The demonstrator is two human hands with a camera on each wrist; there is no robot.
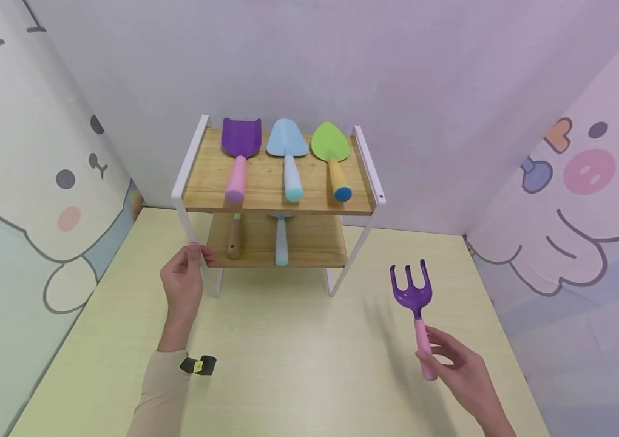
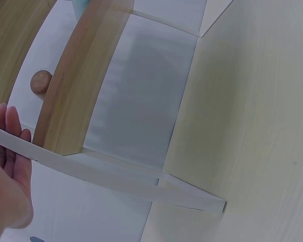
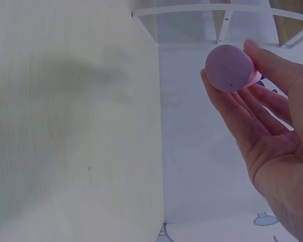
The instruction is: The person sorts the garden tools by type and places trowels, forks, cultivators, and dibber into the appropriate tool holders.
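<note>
My right hand [image 1: 465,370] holds a toy garden fork [image 1: 413,297] by its pink handle, its three purple tines pointing up, above the table right of the rack. From the right wrist view, only the round pink handle end [image 3: 227,68] shows clearly between thumb and fingers. At the rack's left front leg [image 2: 106,184], my left hand [image 1: 184,279] grips the white upright, its fingers passing behind it. On the rack's top board [image 1: 206,182] lie a purple shovel [image 1: 241,136], a light blue trowel [image 1: 286,139] and a green trowel [image 1: 330,142].
The lower board [image 1: 312,243] bears a brown-handled tool [image 1: 235,240] and a light blue-handled tool [image 1: 281,243], their heads mostly hidden by the upper board. A pale wooden table [image 1: 287,364] carries the rack. Curtains with cartoon animals [image 1: 588,170] hang behind and at both sides.
</note>
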